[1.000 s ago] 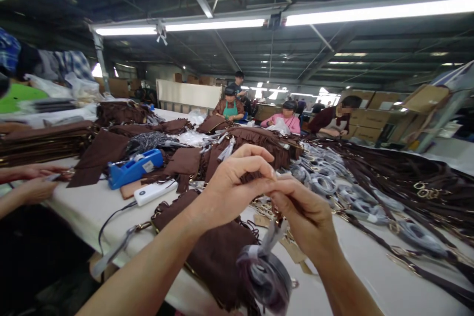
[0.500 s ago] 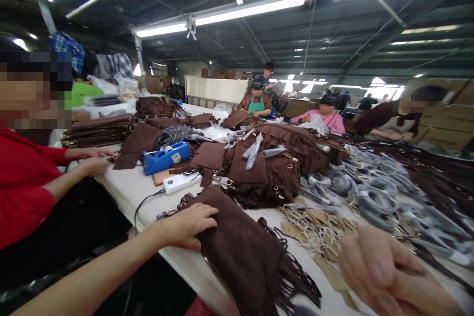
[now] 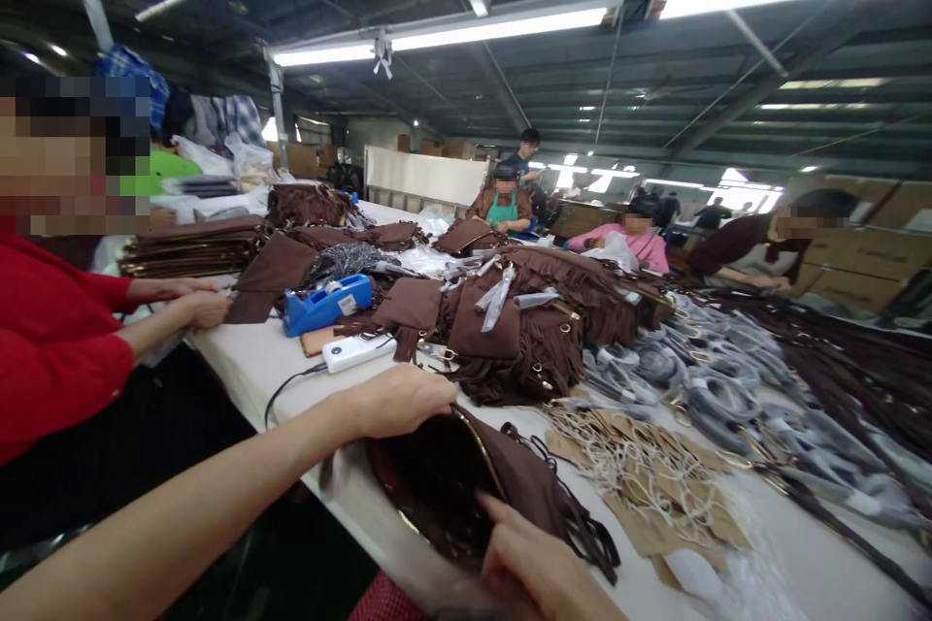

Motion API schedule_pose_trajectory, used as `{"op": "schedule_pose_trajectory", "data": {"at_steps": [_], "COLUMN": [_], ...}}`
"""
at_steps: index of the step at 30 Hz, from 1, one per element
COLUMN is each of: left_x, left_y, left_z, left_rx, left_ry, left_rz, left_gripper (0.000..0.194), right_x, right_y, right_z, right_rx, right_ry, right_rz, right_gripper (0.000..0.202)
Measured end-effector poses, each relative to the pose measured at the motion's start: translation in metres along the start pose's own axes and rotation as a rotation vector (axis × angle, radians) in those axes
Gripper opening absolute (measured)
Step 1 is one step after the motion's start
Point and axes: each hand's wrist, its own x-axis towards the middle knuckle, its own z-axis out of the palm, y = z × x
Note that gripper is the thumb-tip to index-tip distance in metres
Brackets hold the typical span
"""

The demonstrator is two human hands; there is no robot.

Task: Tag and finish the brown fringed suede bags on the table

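Note:
A dark brown fringed bag lies at the near edge of the white table, its gold zipper open and its dark inside facing me. My left hand grips the bag's upper rim, fingers closed over the edge. At the lower side of the opening is my right hand, index finger extended toward the inside; its other fingers are partly hidden. Tags with white strings lie just right of the bag.
Beyond the bag are a white power bank with a cable, a blue tape dispenser and piled brown bags. Wrapped straps cover the right side. A person in red works at the left; others sit across the table.
The bag's opening has been spread and turned toward me. My left hand went from lying on the bag to gripping its rim. My right hand moved left from above the tags to the opening.

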Motion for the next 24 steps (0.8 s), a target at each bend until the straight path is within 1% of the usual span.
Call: {"op": "schedule_pose_trajectory", "data": {"at_steps": [2,4,5,7,10,13,15,17,19,20,21,23,24], "left_x": [0.002,0.003,0.003,0.004,0.008,0.015,0.018,0.016,0.011,0.007,0.003,-0.004,-0.005], "left_y": [0.001,0.000,-0.001,-0.004,-0.011,-0.014,-0.012,-0.002,0.017,0.028,0.041,0.065,0.074], "left_z": [0.003,0.010,0.013,0.016,0.012,0.003,0.000,0.001,0.009,0.016,0.025,0.045,0.055], "left_rx": [0.002,-0.002,-0.006,-0.018,-0.031,-0.021,0.001,0.032,0.054,0.048,0.033,-0.041,-0.074], "left_ry": [0.001,-0.002,-0.002,0.003,0.011,0.013,0.027,0.058,0.094,0.099,0.090,0.016,-0.021], "left_rz": [-0.020,-0.051,-0.068,-0.092,-0.094,-0.090,-0.109,-0.137,-0.100,-0.053,0.022,0.121,0.131], "left_gripper": [0.010,0.013,0.014,0.016,0.017,0.017,0.016,0.016,0.018,0.018,0.017,0.013,0.012], "right_x": [-0.002,-0.006,-0.008,-0.014,-0.017,-0.011,-0.006,-0.003,-0.004,-0.004,-0.005,-0.007,-0.007], "right_y": [0.010,0.018,0.020,0.024,0.024,0.019,0.017,0.017,0.018,0.019,0.020,0.022,0.023], "right_z": [-0.006,-0.011,-0.012,-0.012,-0.010,-0.013,-0.018,-0.022,-0.025,-0.026,-0.027,-0.027,-0.027], "right_rx": [-0.134,-0.246,-0.286,-0.334,-0.370,-0.374,-0.333,-0.285,-0.247,-0.231,-0.213,-0.182,-0.173], "right_ry": [0.080,0.132,0.130,0.079,-0.013,-0.017,0.019,0.060,0.088,0.093,0.092,0.085,0.083], "right_rz": [0.027,0.109,0.140,0.156,0.144,0.176,0.176,0.169,0.170,0.169,0.164,0.148,0.138], "right_gripper": [0.022,0.024,0.024,0.023,0.024,0.025,0.025,0.025,0.025,0.025,0.025,0.025,0.024]}}
